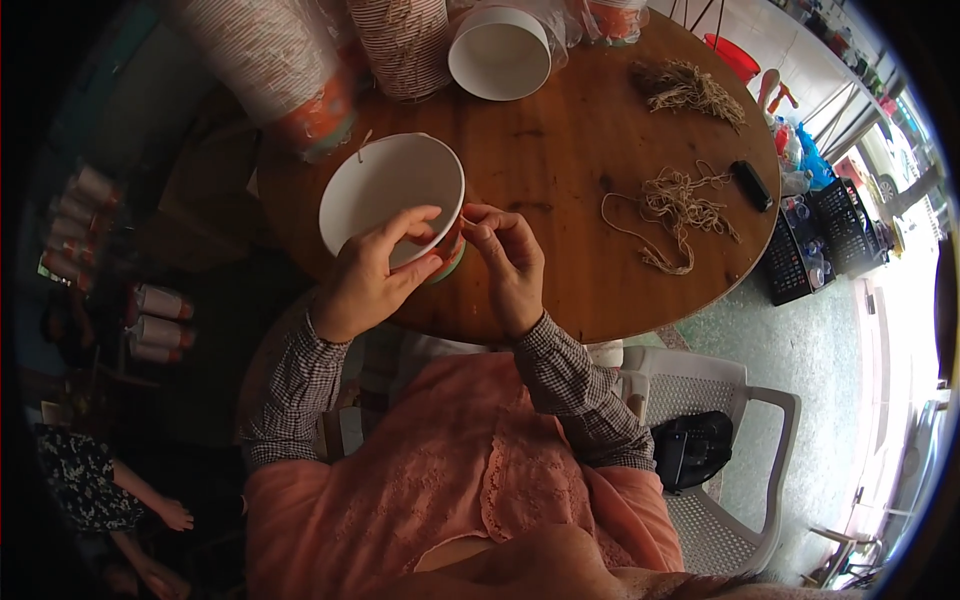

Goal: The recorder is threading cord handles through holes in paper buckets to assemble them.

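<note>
A white-lined paper bucket (385,185) with an orange and green outside tilts over the near left part of the table, its mouth toward me. My left hand (375,265) holds its near rim, fingers inside and thumb at the outer side. At the rim's right side my right hand (508,258) pinches what looks like a thin tan string, mostly hidden by the fingertips. Another bit of string (365,144) pokes out at the bucket's far rim. A loose tangle of string (680,208) lies on the table to the right of my hands.
On the round wooden table (560,150) stand tall stacks of paper buckets (400,45), a single white bucket (500,55), a bundle of string (690,90) and a black object (751,186). A chair (700,390) holds a black bag (692,450). Another person's hand (175,514) shows lower left.
</note>
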The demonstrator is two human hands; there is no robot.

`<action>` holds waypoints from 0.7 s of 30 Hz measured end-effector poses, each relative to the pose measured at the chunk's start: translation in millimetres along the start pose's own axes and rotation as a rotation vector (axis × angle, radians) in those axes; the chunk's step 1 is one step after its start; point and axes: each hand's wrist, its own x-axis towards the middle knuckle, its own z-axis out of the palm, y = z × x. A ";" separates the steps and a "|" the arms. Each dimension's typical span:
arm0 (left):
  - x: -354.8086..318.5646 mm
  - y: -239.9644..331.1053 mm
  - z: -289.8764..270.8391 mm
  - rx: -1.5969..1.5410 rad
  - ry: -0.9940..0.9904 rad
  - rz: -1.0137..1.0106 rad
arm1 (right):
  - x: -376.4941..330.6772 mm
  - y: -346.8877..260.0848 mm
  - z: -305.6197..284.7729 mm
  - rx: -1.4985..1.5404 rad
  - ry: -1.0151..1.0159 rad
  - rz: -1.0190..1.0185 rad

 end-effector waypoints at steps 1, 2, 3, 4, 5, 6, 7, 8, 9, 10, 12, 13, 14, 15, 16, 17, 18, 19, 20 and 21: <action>-2.2 -3.1 0.8 0.000 -0.001 -0.001 | -1.1 -0.5 1.7 -0.017 0.007 -0.008; -4.9 -6.8 1.4 0.040 0.044 -0.023 | -2.9 -1.3 1.0 -0.018 0.009 -0.007; -6.6 -9.4 2.0 0.080 0.088 -0.044 | -4.8 -2.8 -1.2 -0.032 0.011 -0.014; -7.5 -10.6 2.4 0.078 0.086 -0.045 | -7.3 -3.5 -2.3 -0.047 0.014 -0.021; -8.4 -10.9 3.1 0.031 0.088 -0.071 | -12.1 -4.1 -2.1 -0.157 0.005 -0.043; -9.0 -11.4 4.0 -0.017 0.089 -0.097 | -17.2 -4.8 -1.9 -0.266 -0.004 -0.065; -8.7 -13.8 4.8 -0.019 0.088 -0.097 | -20.4 -5.5 -2.3 -0.268 -0.003 -0.064; -7.7 -17.6 4.8 -0.025 0.119 -0.101 | -23.2 -6.3 -2.7 -0.473 -0.086 -0.178; -7.3 -19.8 4.7 -0.030 0.150 -0.105 | -25.8 -7.2 -2.5 -0.677 -0.171 -0.292; -7.5 -19.7 4.5 -0.030 0.148 -0.106 | -28.4 -8.9 0.1 -0.728 -0.194 -0.289; -6.8 -19.3 4.4 -0.091 0.173 -0.149 | -32.1 -5.6 0.2 -0.735 -0.219 -0.272; -7.2 -20.3 4.2 -0.090 0.172 -0.149 | -33.0 -4.3 0.2 -0.741 -0.247 -0.255; -8.0 -22.4 4.9 -0.117 0.175 -0.169 | -33.5 -3.8 0.0 -0.743 -0.244 -0.253; -8.5 -23.8 5.6 -0.144 0.180 -0.189 | -33.3 -3.3 -0.2 -0.769 -0.273 -0.290; -7.8 -22.6 5.3 -0.145 0.177 -0.189 | -32.9 -2.9 -0.1 -0.795 -0.303 -0.327; -6.1 -19.9 3.7 -0.130 0.143 -0.168 | -31.2 -3.6 1.1 -0.795 -0.302 -0.325; -4.7 -18.4 2.6 -0.115 0.110 -0.147 | -28.7 -5.2 3.0 -0.859 -0.331 -0.429; -3.3 -19.6 1.3 -0.115 0.109 -0.149 | -27.4 -5.7 4.2 -0.922 -0.360 -0.534; -1.5 -21.4 -0.9 -0.150 0.076 -0.181 | -26.9 -5.1 4.4 -0.921 -0.360 -0.534; -0.5 -22.1 -2.3 -0.186 0.044 -0.212 | -26.6 -4.5 4.4 -0.973 -0.381 -0.562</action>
